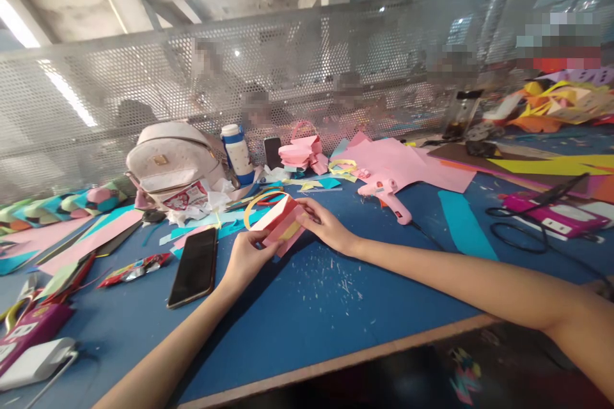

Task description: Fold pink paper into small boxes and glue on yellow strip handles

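Between my two hands, above the blue table, is a small folded paper basket (274, 215) with pink, red and white faces, a pale yellow patch and a yellow loop handle. My left hand (249, 254) pinches its near lower left side. At its right side my right hand (327, 226) grips it between thumb and fingers. The inside of the basket is partly hidden by its walls. A black phone (192, 267) lies just left of my left hand. Right of my right hand rests a pink hot glue gun (387, 199), its cord trailing to the right.
Behind stand a white backpack (175, 153), a bottle (237, 153) and a pink paper basket (304, 153), with pink sheets (407, 163) beside them. Purple power strips (556, 216) lie at both sides. A perforated metal screen (288, 77) closes off the back. White scraps dot the table (307, 326).
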A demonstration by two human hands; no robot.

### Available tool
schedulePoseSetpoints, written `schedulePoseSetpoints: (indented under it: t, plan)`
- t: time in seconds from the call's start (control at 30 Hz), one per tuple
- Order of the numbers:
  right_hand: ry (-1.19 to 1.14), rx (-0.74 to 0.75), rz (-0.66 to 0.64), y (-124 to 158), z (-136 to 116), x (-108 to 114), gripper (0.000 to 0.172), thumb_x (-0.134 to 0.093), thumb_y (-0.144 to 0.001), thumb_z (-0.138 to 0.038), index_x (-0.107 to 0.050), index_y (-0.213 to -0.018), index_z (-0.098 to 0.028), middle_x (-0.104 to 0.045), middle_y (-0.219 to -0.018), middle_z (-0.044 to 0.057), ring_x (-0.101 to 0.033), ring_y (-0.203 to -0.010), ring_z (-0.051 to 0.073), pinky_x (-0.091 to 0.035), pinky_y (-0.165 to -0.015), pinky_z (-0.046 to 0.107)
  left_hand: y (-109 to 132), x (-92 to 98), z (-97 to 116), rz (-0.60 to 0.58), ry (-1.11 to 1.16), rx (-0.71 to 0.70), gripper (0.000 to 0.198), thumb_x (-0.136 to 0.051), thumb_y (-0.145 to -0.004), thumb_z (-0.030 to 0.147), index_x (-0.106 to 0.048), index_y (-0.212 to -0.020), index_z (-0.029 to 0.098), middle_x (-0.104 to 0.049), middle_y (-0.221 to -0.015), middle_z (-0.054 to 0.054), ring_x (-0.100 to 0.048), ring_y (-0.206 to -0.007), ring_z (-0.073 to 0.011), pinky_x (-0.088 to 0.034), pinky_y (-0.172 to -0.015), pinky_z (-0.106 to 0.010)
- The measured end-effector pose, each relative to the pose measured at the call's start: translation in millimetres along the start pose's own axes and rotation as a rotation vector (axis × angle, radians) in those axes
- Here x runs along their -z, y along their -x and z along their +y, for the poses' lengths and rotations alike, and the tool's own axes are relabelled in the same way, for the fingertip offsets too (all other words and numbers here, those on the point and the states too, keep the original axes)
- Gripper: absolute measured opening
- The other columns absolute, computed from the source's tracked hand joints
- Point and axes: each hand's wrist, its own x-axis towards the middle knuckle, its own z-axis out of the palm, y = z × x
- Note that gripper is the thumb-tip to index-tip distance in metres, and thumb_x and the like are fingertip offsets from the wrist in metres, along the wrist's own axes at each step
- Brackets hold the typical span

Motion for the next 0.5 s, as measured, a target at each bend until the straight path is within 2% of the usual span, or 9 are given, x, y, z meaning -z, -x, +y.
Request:
schedulePoseSetpoints:
  t: [0.3, 0.5]
  plan:
    - [0.133, 0.081, -0.020, 5, -6, 0, 0.034, -0.053, -0.094, -0.037, -0.046, -0.126, -0.025, -0.059, -0.121, 0.006, -0.057, -0.114, 0.022, -0.047, -0.097, 0.038, 2, 5.2, 2, -0.031, -0.076, 0.012, 0.027, -0.063, -0.076, 0.034, -0.073, -0.070, 0.009, -0.054, -0.049, 0.002, -0.036, -0.043, -0.0069, -0.023, -0.044, -0.020]
    - [0.148, 0.059, 0.043, 0, 5, 0, 0.032, -0.053, -0.094, -0.038, -0.048, -0.122, -0.024, -0.060, -0.121, 0.007, -0.058, -0.115, 0.022, -0.050, -0.095, 0.039, -2, 4.5, -5, 0.011, -0.151, -0.038, 0.025, -0.062, -0.076, 0.033, -0.073, -0.074, 0.011, -0.061, -0.057, -0.001, -0.046, -0.051, -0.0104, -0.032, -0.049, -0.020]
